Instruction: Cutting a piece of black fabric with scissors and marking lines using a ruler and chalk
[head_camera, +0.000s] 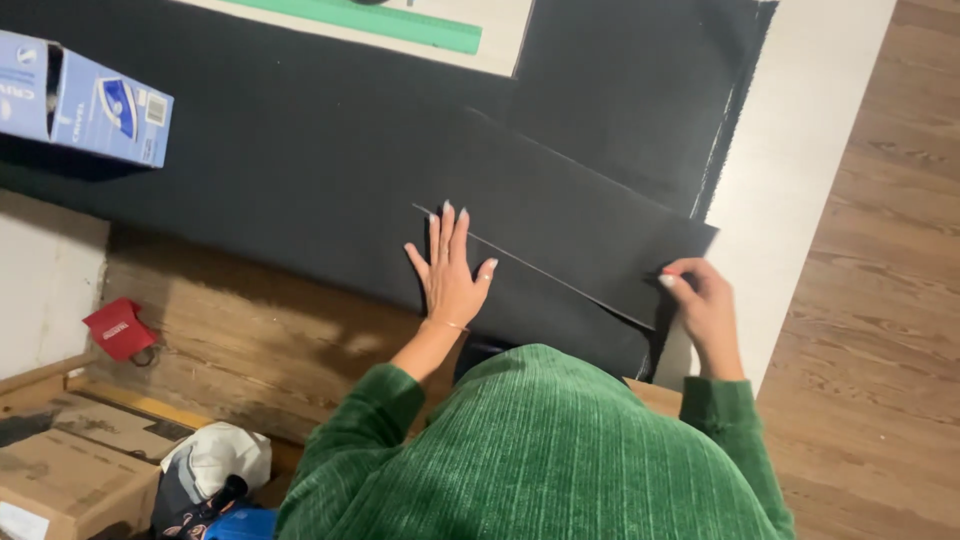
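Observation:
A large piece of black fabric (300, 150) is spread over a white table (790, 150). A folded strip of the same black cloth (570, 210) lies on top, with a thin pale chalk line running across it. My left hand (449, 270) lies flat on the cloth, fingers spread, beside the near end of that line. My right hand (700, 300) pinches the corner edge of the folded strip at the table's right side. Both arms wear green ribbed sleeves.
A blue cardboard box (85, 95) sits on the fabric at far left. A green ruler (370, 20) lies on a white sheet at the top. Cardboard boxes (70, 470), a red object (118, 328) and a bag (210, 475) rest on the wooden floor.

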